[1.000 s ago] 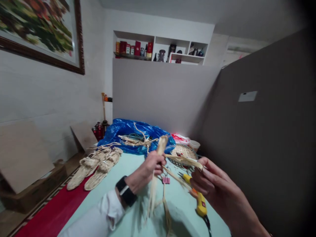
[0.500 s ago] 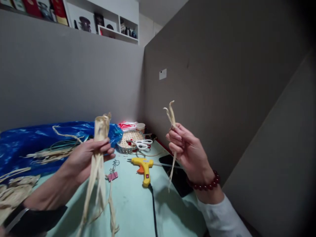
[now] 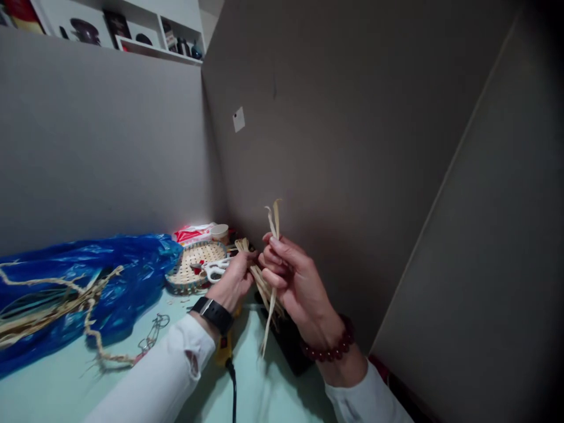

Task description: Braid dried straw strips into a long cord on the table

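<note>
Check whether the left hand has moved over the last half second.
Yes, to the right: the left hand was left of the woven basket and now reaches past its right edge.

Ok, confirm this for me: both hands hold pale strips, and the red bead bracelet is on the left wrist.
Wrong wrist: the head view shows the red bead bracelet on the wrist of the right hand. The rest stands: that hand and the left hand both hold pale strips.
</note>
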A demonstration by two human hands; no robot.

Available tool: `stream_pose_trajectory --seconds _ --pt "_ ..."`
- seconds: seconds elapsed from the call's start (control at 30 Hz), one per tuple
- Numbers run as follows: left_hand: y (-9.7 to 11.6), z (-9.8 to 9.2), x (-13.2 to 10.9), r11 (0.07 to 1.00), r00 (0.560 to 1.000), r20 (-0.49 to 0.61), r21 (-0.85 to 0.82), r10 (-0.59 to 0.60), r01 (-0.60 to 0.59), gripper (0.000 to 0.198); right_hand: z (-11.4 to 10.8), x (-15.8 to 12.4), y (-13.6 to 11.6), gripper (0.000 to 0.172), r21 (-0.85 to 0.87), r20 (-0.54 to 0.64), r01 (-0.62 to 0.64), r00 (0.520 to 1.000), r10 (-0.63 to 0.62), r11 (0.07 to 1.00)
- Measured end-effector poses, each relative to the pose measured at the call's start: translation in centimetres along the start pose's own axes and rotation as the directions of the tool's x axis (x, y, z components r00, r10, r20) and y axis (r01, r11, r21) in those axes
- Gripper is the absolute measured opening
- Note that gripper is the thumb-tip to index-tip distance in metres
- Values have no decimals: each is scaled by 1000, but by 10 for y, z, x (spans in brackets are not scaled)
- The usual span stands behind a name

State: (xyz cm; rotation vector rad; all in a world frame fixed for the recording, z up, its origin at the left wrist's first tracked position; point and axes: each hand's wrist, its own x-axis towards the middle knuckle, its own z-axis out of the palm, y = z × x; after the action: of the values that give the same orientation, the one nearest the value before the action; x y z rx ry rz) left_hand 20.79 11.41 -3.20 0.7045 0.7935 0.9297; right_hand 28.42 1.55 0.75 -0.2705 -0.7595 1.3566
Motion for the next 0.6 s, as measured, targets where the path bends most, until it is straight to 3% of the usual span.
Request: stream_pose_trajectory --seconds 0.17,0.27,0.37,0.47,0.6 --pt "-7 1 -16 951 989 81 276 125 -142 15 -2 0 8 15 -45 -26 9 1000 -10 999" --pt "5 -6 -31 882 979 161 433 127 -186 26 -2 0 14 14 -79 -19 -5 1000 4 997" --pt "23 -14 -44 799 974 187 563 126 -211 13 -2 1 20 15 -75 -13 -42 999 41 996" --pt "36 -22 -68 749 971 185 620 150 -234 11 -1 0 28 18 -80 -24 -24 999 22 996" --pt "43 -36 -112 758 955 247 587 166 -284 20 3 -6 41 15 -81 -19 21 1000 -23 996"
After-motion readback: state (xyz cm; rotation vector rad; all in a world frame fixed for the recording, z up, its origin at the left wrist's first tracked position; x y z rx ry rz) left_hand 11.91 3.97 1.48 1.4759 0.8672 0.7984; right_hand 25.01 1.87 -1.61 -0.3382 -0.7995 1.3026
